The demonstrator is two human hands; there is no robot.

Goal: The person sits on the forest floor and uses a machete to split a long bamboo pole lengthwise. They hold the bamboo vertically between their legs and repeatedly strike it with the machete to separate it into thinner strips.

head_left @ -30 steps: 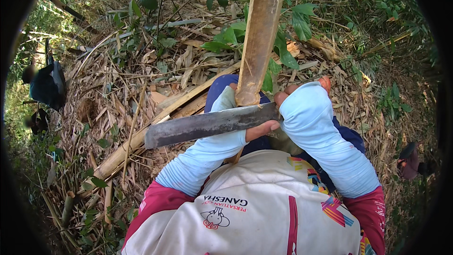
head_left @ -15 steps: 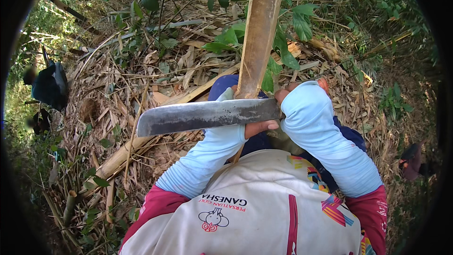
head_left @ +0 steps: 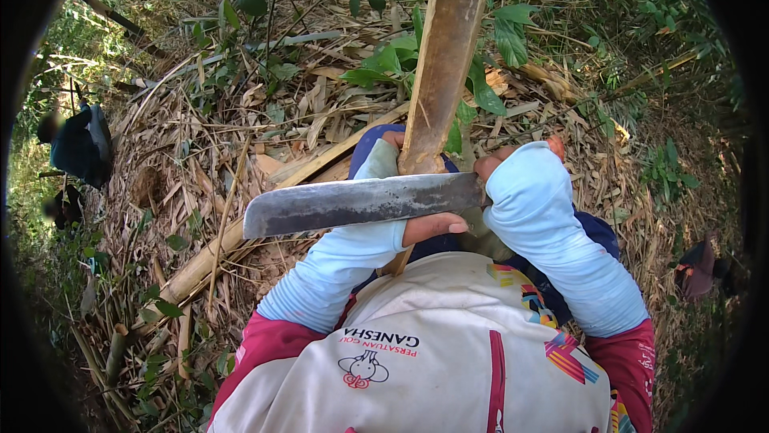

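A machete with a broad, dark-stained blade lies nearly level across my front, its blunt end to the left. My right hand, in a light blue sleeve, is closed round its handle, which is mostly hidden. A long split bamboo piece, brown inside, stands lengthwise ahead of me and passes behind the blade. My left hand is closed about the lower part of this bamboo, fingers at its left side and thumb showing below the blade; the blade hides much of the grip.
Dry leaves and bamboo litter cover the ground. A bamboo pole lies slanting at the left. Green leafy plants grow ahead. Another person is far left, and a dark red shape lies far right.
The machete and my right hand have shifted slightly right. The bamboo's far end has tilted a little to the right, and more of my left fingers shows beside it.
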